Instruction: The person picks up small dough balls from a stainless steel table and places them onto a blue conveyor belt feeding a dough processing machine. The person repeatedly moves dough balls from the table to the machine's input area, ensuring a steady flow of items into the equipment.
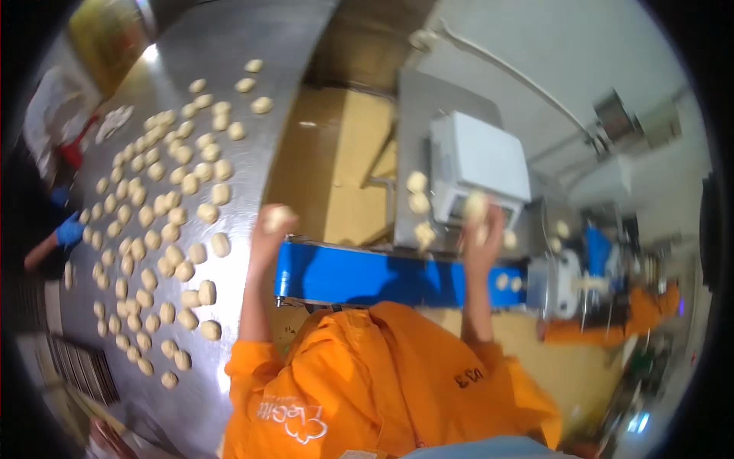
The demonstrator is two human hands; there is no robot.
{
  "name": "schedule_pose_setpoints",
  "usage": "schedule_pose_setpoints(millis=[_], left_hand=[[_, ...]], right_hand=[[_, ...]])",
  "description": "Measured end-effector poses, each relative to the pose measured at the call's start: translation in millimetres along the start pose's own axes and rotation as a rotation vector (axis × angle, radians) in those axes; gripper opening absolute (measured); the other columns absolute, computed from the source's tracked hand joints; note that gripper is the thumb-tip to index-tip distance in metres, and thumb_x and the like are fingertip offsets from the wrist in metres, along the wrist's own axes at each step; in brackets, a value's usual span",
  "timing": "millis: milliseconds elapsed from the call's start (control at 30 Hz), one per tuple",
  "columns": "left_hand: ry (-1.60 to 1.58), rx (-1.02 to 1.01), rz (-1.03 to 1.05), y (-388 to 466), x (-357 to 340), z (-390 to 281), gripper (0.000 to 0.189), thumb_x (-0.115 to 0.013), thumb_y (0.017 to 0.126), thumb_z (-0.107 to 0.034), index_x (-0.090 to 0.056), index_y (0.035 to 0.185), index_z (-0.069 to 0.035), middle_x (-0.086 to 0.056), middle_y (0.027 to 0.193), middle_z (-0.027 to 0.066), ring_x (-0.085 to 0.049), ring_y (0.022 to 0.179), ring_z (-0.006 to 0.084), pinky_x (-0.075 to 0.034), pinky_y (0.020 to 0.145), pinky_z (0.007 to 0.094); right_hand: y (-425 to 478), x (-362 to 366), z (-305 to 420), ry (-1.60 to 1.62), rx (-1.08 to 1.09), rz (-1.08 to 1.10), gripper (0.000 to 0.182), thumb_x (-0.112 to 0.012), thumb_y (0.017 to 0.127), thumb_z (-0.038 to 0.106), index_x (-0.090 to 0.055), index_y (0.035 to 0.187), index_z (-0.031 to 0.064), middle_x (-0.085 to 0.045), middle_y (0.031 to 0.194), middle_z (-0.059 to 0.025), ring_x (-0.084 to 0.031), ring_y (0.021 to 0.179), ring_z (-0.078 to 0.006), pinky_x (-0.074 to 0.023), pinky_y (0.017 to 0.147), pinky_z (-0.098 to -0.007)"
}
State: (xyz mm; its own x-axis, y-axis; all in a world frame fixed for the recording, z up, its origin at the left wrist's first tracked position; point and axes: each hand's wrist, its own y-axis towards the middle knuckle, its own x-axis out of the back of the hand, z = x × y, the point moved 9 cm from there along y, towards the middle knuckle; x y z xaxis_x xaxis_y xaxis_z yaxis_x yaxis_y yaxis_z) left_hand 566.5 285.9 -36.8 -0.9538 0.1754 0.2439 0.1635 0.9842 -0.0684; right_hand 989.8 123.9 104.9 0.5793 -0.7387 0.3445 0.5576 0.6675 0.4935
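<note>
My left hand [265, 235], by the near edge of the steel table [275, 34], holds a pale dough ball [279, 218]. To the right, my right hand [480, 232] is raised over the far side of a blue conveyor belt [367, 275] and grips another dough piece [476, 205]; both are blurred by motion. Many dough pieces [221, 245] lie spread over the steel table at the left. Two small dough pieces [508, 281] rest on the belt near its machine end. More dough pieces [418, 202] sit on a side table beside a white boxy device [487, 160].
Across the steel table at the left, a person's blue-gloved hand [70, 230] is close to the dough. A white cloth [114, 123] lies near the table's far edge. Past the belt's right end stands a machine [565, 284]. Part of another person shows at the bottom left.
</note>
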Motion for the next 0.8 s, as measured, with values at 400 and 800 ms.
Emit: schedule_pose_setpoints(millis=[400,800], left_hand=[[0.39,0.51,-0.453,-229.6,284.3,43.6,0.049,-0.068,0.091,-0.03,-0.055,0.131,-0.004,-0.063,0.113,0.0077,-0.06,0.091,0.0138,-0.046,0.069,0.0256],[0.489,0.939,-0.493,-356.3,245.1,147.7,0.05,-0.071,0.086,-0.034,-0.059,0.124,-0.003,-0.066,0.076,0.0058,-0.06,0.067,0.0158,-0.047,0.066,0.0285]], right_hand=[[-29.3,-128.9,10.6,0.556,-0.746,0.555,0.041,-0.066,0.088,0.011,-0.058,0.128,0.0111,-0.066,0.109,-0.0077,-0.06,0.08,-0.0126,-0.0519,0.062,-0.0275],[-292.7,-391.5,105.5,0.785,-0.983,1.405,0.046,-0.057,0.095,0.018,-0.044,0.138,0.0055,-0.053,0.124,-0.0119,-0.057,0.109,-0.0227,-0.0512,0.089,-0.0407]])
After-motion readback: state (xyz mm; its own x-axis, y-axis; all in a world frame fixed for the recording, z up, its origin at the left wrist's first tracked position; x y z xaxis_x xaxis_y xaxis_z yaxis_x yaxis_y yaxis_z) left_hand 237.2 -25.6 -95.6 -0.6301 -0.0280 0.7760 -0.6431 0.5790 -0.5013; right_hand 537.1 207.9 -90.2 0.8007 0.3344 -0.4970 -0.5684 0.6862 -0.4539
